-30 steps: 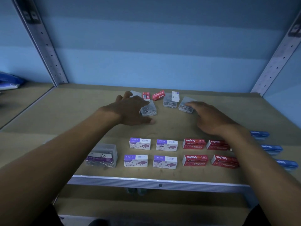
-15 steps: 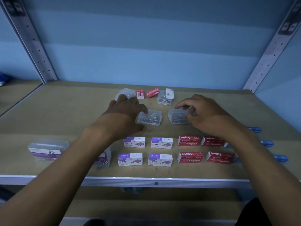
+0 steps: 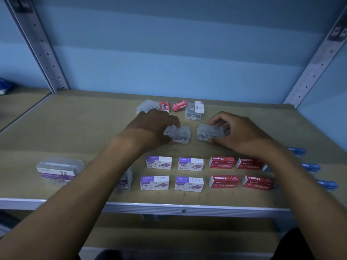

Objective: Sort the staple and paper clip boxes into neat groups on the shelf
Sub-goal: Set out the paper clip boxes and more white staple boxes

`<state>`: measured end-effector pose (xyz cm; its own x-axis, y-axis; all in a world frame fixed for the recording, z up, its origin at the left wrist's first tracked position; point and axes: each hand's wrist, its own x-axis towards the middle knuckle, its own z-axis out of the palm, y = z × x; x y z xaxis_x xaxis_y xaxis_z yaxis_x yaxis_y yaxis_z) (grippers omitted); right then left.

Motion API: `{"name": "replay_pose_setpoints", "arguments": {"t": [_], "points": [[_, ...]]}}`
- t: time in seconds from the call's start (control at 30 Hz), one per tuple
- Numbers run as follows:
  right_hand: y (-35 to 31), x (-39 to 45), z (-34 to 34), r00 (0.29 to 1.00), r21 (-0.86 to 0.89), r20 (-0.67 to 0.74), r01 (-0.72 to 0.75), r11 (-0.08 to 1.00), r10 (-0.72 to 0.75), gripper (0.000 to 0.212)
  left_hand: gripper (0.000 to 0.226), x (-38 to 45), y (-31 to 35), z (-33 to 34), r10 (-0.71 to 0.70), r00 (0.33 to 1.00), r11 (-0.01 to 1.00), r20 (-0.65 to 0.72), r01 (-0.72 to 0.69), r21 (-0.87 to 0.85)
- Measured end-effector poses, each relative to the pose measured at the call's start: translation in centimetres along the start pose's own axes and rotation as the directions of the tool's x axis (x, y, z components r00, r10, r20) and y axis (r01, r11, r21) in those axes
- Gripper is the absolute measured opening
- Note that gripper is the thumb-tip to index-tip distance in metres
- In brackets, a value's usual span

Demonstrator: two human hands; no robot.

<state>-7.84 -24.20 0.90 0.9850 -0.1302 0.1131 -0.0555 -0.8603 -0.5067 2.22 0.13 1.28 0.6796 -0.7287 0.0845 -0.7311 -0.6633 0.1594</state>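
Note:
My left hand [image 3: 150, 126] grips a small clear paper clip box [image 3: 179, 135] at mid-shelf. My right hand [image 3: 242, 134] grips a second clear paper clip box [image 3: 208, 132] just to its right. In front lie several purple-and-white staple boxes [image 3: 159, 163] in two rows, then several red staple boxes [image 3: 222, 162]. Blue boxes [image 3: 309, 167] sit at the right, partly hidden by my right forearm. At the back stand a clear box [image 3: 147, 106], two small red staple boxes [image 3: 179, 105] and a clear box with a white box on it [image 3: 194, 113].
A larger clear paper clip box with a purple label [image 3: 59, 170] sits at front left; another [image 3: 124, 182] is half hidden under my left forearm. The wooden shelf [image 3: 75, 128] has a metal front edge [image 3: 184, 209] and slotted uprights [image 3: 40, 45] at both back corners.
Both hands have drawn the two small clear boxes from the back of the shelf toward me, and now hold them side by side. The camera has shifted slightly.

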Motion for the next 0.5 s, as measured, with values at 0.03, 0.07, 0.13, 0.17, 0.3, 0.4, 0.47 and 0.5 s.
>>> {"name": "replay_pose_setpoints", "arguments": {"t": [0.03, 0.07, 0.13, 0.17, 0.3, 0.4, 0.47, 0.5], "points": [[0.0, -0.1, -0.1, 1.0, 0.016, -0.01, -0.006, 1.0, 0.006, 0.034, 0.037, 0.0, -0.1, 0.0, -0.001, 1.0, 1.0, 0.008, 0.001, 0.002], [-0.1, -0.2, -0.3, 1.0, 0.032, -0.021, -0.013, 0.999, 0.014, 0.031, 0.034, 0.0, -0.1, -0.1, -0.008, 1.0, 1.0, 0.011, 0.008, -0.008], [-0.3, -0.4, -0.7, 0.999, 0.06, -0.04, -0.033, 0.998, 0.036, 0.028, 0.029, 0.0, -0.1, -0.3, -0.039, 0.999, 0.998, -0.007, 0.038, -0.059], [-0.5, -0.5, -0.8, 0.998, 0.071, -0.044, -0.048, 0.996, 0.051, 0.028, 0.028, 0.1, -0.1, -0.3, -0.054, 0.998, 0.995, -0.015, 0.052, -0.09], [-0.9, -0.7, -1.0, 0.994, 0.135, -0.033, -0.094, 0.986, 0.099, 0.023, 0.026, 0.0, -0.4, -0.3, -0.067, 0.998, 0.989, -0.017, 0.064, -0.135], [-0.9, -0.9, -1.0, 0.993, 0.133, -0.025, -0.111, 0.985, 0.115, 0.028, 0.039, -0.6, -0.6, -0.3, -0.065, 0.997, 0.985, 0.034, 0.07, -0.157], [-0.8, -1.0, -1.0, 0.993, 0.107, -0.021, -0.114, 0.988, 0.117, 0.028, 0.051, -0.9, -0.9, -0.3, -0.046, 0.998, 0.981, 0.05, 0.055, -0.184], [-0.7, -1.0, -1.1, 0.994, 0.089, -0.01, -0.109, 0.99, 0.111, 0.028, 0.054, -1.1, -0.9, -0.4, -0.039, 0.998, 0.98, 0.056, 0.049, -0.192]]}}
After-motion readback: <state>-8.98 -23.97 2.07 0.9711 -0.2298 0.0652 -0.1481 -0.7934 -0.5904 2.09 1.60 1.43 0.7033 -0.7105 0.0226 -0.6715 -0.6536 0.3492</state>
